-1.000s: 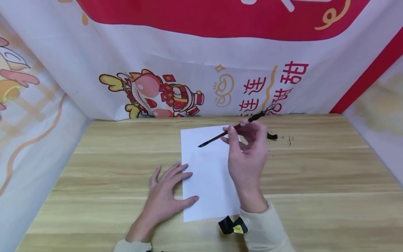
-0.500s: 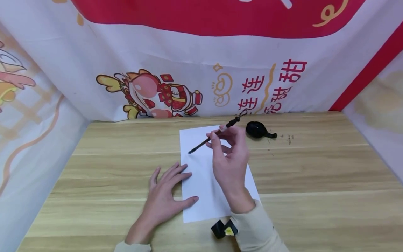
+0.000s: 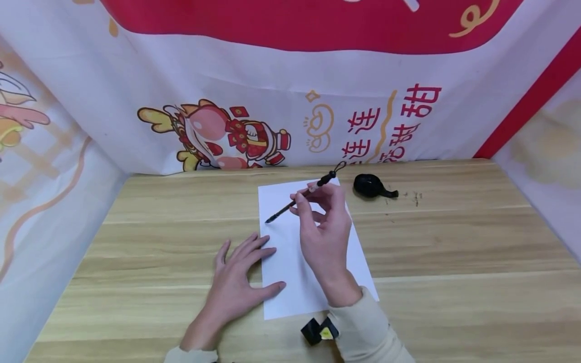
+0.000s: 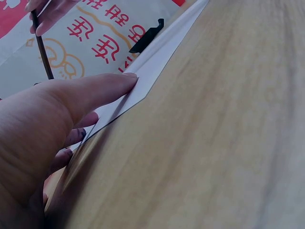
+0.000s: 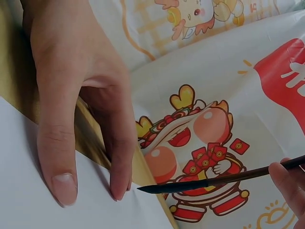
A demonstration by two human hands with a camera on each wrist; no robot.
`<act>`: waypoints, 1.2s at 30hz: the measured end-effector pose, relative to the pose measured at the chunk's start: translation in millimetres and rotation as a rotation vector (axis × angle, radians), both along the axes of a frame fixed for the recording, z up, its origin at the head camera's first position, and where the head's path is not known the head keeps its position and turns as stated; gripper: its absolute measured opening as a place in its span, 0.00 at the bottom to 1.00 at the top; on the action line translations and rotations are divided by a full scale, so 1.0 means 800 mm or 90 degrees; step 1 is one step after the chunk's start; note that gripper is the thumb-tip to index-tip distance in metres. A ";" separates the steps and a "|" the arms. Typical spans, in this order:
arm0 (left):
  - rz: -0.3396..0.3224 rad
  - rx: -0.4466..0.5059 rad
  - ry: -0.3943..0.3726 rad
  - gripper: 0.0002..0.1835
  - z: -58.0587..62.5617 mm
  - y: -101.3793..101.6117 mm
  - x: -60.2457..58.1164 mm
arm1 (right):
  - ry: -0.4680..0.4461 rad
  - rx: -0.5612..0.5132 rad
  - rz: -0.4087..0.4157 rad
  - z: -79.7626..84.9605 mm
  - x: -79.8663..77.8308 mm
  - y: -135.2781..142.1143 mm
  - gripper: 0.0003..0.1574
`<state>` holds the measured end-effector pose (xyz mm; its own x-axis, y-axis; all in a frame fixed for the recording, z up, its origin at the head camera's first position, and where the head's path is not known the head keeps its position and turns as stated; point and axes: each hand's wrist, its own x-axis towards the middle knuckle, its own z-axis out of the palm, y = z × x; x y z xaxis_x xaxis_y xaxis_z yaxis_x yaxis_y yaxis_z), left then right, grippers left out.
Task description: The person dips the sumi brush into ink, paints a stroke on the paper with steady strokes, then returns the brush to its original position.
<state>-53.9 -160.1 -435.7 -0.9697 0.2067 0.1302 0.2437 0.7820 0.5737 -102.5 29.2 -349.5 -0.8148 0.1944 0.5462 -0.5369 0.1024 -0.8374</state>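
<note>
Table: woodgrain | backdrop: printed | left hand: spread on paper | right hand: gripping brush

The right sleeve is cream; just left of it sits a black blocky device, perhaps wrist-worn, with a yellow label; well left, a matching left sleeve.

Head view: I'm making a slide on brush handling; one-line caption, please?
Right fingers hold a brush over white paper; left fingers spread across its left edge.
</note>
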 end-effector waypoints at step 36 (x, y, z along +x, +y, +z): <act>-0.002 0.002 0.017 0.37 -0.002 -0.001 0.001 | -0.026 0.048 -0.023 -0.006 -0.001 -0.002 0.15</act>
